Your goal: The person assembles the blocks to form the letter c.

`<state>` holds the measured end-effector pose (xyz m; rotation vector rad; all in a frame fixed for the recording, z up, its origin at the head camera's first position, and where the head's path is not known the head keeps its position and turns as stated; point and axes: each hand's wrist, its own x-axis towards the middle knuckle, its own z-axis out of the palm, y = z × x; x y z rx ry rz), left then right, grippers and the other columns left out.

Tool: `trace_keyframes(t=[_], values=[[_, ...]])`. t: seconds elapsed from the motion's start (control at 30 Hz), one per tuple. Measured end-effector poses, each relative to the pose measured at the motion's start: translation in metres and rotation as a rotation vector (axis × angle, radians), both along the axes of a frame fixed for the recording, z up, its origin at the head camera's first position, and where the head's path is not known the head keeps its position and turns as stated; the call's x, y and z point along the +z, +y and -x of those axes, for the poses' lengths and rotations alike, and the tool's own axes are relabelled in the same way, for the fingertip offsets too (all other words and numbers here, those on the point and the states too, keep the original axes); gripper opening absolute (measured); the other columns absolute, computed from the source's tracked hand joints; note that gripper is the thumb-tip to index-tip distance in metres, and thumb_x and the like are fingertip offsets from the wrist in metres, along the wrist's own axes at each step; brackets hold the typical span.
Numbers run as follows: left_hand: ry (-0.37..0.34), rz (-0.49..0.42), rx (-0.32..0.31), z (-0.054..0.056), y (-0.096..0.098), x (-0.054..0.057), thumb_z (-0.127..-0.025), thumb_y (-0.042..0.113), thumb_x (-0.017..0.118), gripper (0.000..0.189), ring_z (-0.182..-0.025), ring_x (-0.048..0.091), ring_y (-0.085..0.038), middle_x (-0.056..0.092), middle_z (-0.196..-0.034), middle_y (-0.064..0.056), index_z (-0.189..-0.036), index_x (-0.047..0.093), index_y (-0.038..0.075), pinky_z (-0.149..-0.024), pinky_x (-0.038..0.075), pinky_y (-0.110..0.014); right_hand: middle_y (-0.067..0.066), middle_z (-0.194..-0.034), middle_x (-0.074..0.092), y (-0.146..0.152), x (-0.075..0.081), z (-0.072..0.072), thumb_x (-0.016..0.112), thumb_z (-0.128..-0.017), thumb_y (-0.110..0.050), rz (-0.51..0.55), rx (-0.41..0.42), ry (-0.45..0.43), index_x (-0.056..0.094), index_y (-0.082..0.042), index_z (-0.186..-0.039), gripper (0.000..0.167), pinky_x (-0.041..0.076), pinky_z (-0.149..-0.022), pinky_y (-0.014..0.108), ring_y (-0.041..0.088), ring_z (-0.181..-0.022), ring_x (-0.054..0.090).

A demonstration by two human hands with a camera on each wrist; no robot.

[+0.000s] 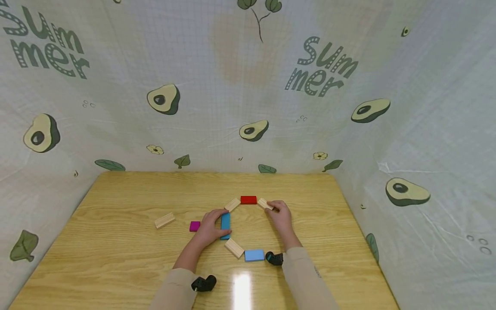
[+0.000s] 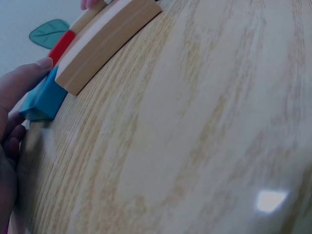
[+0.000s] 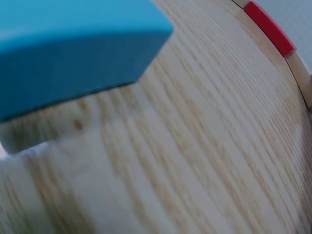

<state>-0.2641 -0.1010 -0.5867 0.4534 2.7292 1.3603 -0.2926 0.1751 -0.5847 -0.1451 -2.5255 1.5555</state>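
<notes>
My left hand [image 1: 209,228] grips a darker blue wooden block [image 1: 225,225] at the ring's left side, thumb at its near end and fingers at its far end; the left wrist view shows this blue block [image 2: 46,97] under the thumb. With thumb and fingertips my right hand [image 1: 280,216] pinches a plain wooden block [image 1: 263,203] beside the red block [image 1: 248,200]. Other blocks in the ring are a plain one [image 1: 232,205] left of the red, another plain one [image 1: 234,248] at the near left, and a light blue one [image 1: 254,255], which looms large in the right wrist view.
Outside the ring, left of my left hand, lie a magenta block [image 1: 194,226] and a plain wooden block [image 1: 165,220]. A printed cloth [image 1: 217,86] rises behind the wooden table [image 1: 116,258] and along its sides. Black wrist cameras [image 1: 203,283] sit on both sleeves.
</notes>
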Motion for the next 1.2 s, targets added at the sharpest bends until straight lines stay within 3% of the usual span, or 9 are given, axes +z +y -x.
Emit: trace_keyframes(t=[0.23,1.2], values=[[0.013,0.000,-0.009,-0.0007,-0.0006,0.0007,-0.078,0.023,0.084,0.065,-0.126,0.041,-0.038,0.052,-0.136,-0.016,-0.134,0.056,0.008,-0.104,0.032,-0.055,0.012,-0.110,0.062,-0.0005,-0.0010,0.0001,0.073,-0.086,-0.003,0.009,-0.005,0.002,0.073,0.001,-0.109,0.023,0.048,-0.073,0.026,0.024,-0.092,0.057],[-0.025,-0.009,0.002,-0.0007,-0.0004,0.0005,-0.078,0.026,0.084,0.066,-0.129,0.038,-0.037,0.050,-0.139,-0.014,-0.135,0.056,0.011,-0.105,0.031,-0.056,0.010,-0.110,0.061,0.0018,-0.0043,0.0017,0.072,-0.088,-0.002,0.026,0.001,-0.002,0.073,-0.001,-0.110,0.023,0.048,-0.075,0.028,0.023,-0.093,0.056]])
